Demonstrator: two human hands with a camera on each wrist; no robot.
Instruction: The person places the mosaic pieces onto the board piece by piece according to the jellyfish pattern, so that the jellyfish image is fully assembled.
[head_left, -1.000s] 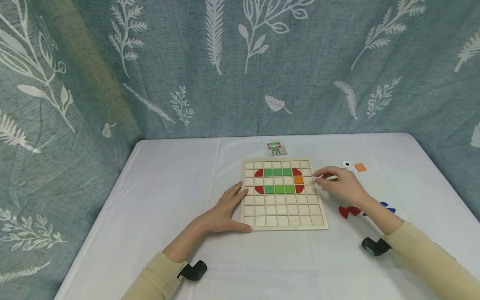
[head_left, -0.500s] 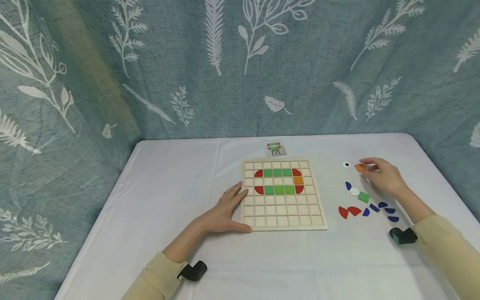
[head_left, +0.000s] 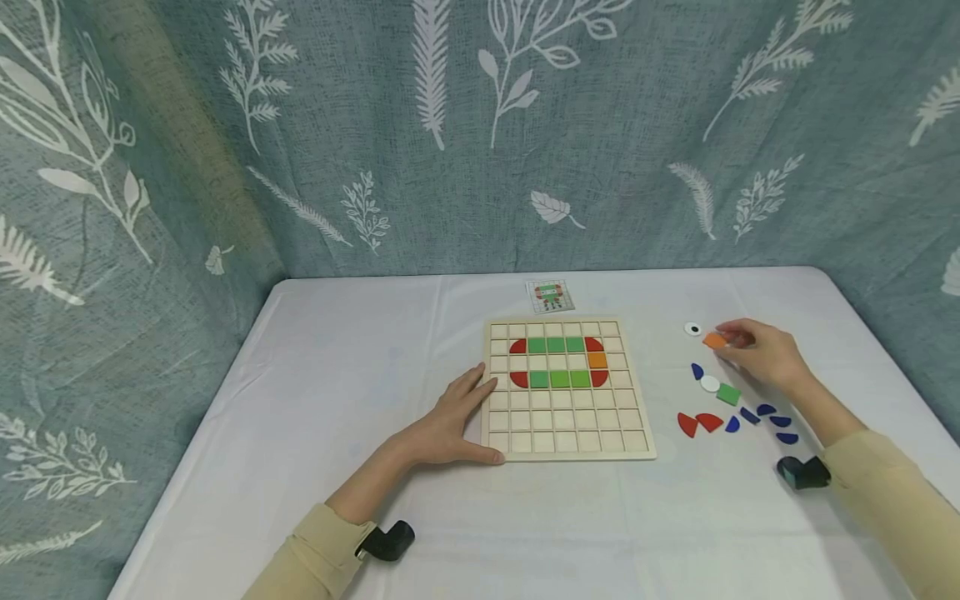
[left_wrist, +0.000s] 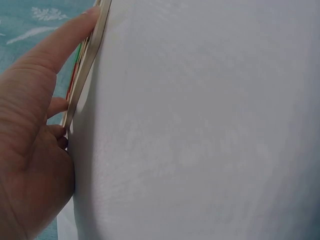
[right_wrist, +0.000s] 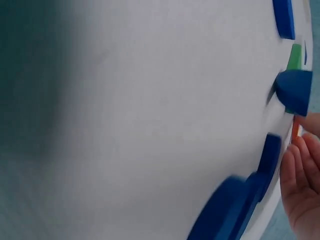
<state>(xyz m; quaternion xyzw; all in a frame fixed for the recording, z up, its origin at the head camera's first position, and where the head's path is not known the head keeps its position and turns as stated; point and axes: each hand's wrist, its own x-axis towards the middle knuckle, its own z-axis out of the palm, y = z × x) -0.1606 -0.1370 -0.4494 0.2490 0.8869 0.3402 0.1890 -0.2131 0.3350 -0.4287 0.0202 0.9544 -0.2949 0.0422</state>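
Evidently, the orange tile [head_left: 714, 342] is pinched by the right hand [head_left: 768, 354] at frame right, with the board [head_left: 542, 419] lower left, touched by the spread-fingered left hand [head_left: 446, 425].

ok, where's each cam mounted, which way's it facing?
Head: worn on the head, facing forward and down at the grid board; left hand, right hand, tan sleeves show.
Left wrist: on that wrist, facing white tablecloth and the board's edge; left hand shows.
Right wrist: on that wrist, facing tablecloth and blue tiles; right hand shows.
Head and right wrist share the orange tile.
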